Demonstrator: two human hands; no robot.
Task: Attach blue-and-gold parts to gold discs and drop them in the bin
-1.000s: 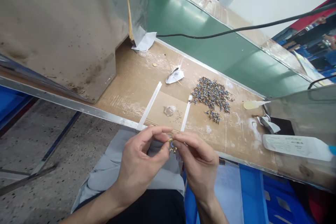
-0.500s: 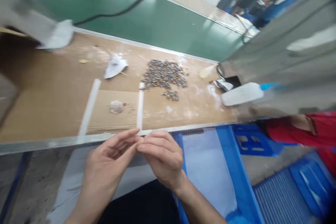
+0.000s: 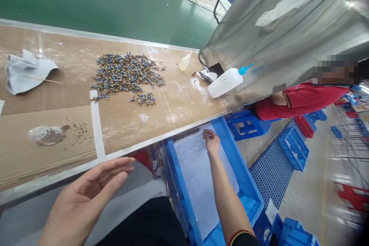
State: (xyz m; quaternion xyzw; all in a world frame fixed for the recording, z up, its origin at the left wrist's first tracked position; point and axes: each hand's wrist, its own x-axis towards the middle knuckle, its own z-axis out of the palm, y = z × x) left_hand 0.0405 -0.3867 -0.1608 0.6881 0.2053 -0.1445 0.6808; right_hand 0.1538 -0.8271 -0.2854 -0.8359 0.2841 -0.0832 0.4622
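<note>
My left hand [image 3: 89, 194] is held up in front of the table edge, thumb and fingers apart, with nothing visible between them. My right hand [image 3: 212, 142] reaches over a blue crate [image 3: 240, 157] lined with a white sheet [image 3: 197, 177]. Its fingers are pinched together near the end of a row of small dark parts [image 3: 187, 133] along the crate's far side. Whatever sits in that pinch is too small to make out. On the table lies a heap of small brass-and-blue metal parts [image 3: 123, 73], with a smaller cluster [image 3: 145, 98] in front of it.
A clear small jar [image 3: 47, 135], a grey cloth [image 3: 27, 72] with a thin stick and white tape [image 3: 98, 134] are on the left. A white bottle with blue nozzle [image 3: 226, 82] and a small dropper bottle [image 3: 185, 61] stand right. Beyond, a person in red [image 3: 300, 100] sits near blue crates.
My hands were together at the table edge and have parted. The right hand has gone right and forward over the crate; the left has stayed back. The view has turned right.
</note>
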